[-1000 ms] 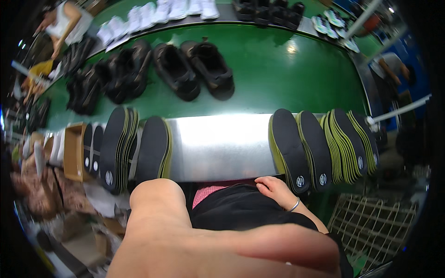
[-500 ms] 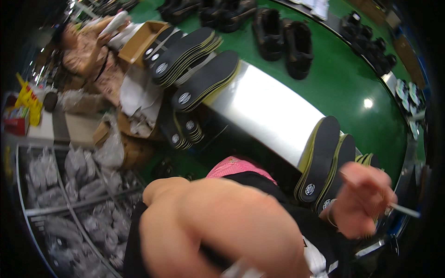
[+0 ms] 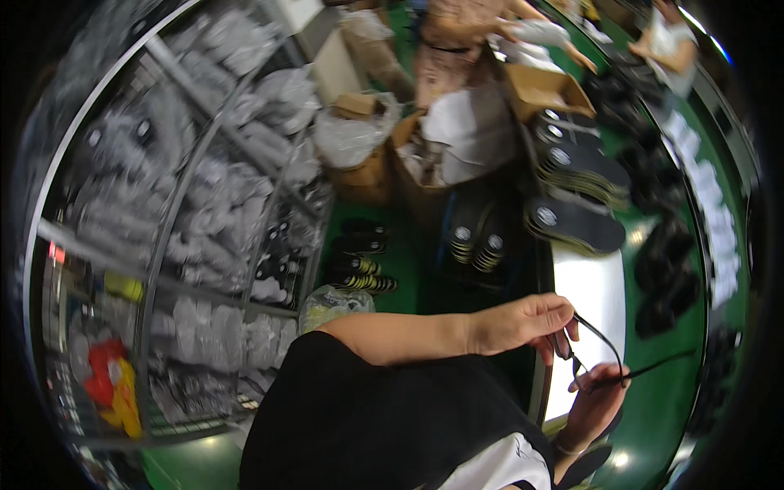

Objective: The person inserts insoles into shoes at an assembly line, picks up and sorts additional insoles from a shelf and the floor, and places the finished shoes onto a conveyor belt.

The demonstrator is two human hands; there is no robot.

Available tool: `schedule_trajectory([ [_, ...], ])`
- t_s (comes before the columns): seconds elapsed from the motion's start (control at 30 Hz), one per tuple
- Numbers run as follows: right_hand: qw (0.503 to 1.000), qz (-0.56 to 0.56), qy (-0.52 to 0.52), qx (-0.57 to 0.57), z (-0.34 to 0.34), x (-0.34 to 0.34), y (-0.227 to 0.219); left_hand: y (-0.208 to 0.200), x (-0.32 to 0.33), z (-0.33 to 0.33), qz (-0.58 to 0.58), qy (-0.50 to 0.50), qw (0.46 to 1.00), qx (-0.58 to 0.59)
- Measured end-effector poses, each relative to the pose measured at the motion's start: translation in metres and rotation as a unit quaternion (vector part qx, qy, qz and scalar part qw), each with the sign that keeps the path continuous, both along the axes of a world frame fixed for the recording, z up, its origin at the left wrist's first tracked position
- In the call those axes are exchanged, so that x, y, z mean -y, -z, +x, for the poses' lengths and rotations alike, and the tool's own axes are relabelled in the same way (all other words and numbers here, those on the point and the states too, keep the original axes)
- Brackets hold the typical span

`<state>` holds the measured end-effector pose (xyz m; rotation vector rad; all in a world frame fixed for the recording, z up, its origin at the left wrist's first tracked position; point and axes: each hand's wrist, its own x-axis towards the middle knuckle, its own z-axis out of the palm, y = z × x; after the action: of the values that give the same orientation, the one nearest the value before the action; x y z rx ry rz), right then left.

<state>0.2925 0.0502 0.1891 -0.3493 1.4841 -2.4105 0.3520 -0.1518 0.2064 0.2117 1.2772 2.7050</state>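
Observation:
Both of my hands are together above the edge of the shiny metal tabletop (image 3: 576, 282). They hold what looks like a pair of black-framed eyeglasses (image 3: 602, 336), with thin dark arms sticking out. My left hand (image 3: 523, 322) comes across from the left, its fingers pinching one side of the frame. Lower and to the right, my right hand (image 3: 600, 408) closes around the other side. The lenses are partly hidden by fingers. Beyond the hands, a stack of dark insoles with yellow-green edges (image 3: 576, 224) lies on the table.
Wire racks (image 3: 155, 269) filled with plastic-wrapped goods stand at left. An open carton (image 3: 547, 90) sits at the table's far end, near a person in a patterned top (image 3: 457, 49). Black shoes (image 3: 665, 278) line the green floor at right. Another person (image 3: 670, 49) is farther back.
My view has swung left toward the racks. My left arm, earlier blurred and close, is now stretched out. My hands have come together on the eyeglasses; earlier a thin rod showed at my right hand.

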Motion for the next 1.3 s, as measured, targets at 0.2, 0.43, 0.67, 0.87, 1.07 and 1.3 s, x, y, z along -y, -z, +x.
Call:
schedule_trajectory([
  [0.2,0.977,0.013,-0.212,0.033,0.022,0.043,0.037,0.032,0.043,0.063,0.028,-0.107,0.989,0.102],
  [0.43,0.934,0.203,-0.292,0.029,0.037,0.095,0.040,0.041,0.093,0.118,-0.386,-0.138,0.912,0.016],
  [0.67,0.791,0.302,-0.522,-0.106,0.039,0.154,0.020,0.079,0.076,0.166,-0.432,-0.343,0.833,0.037],
  [0.87,0.780,0.217,-0.580,-0.094,0.031,0.185,0.039,0.076,0.053,0.186,-0.494,-0.460,0.730,0.108],
  [1.07,0.713,0.094,-0.690,-0.080,0.060,0.226,0.040,0.074,0.027,0.222,-0.377,-0.632,0.659,0.152],
  [1.3,0.705,0.040,-0.690,-0.162,0.101,0.261,0.006,0.054,0.050,0.263,-0.164,-0.686,0.706,0.069],
])
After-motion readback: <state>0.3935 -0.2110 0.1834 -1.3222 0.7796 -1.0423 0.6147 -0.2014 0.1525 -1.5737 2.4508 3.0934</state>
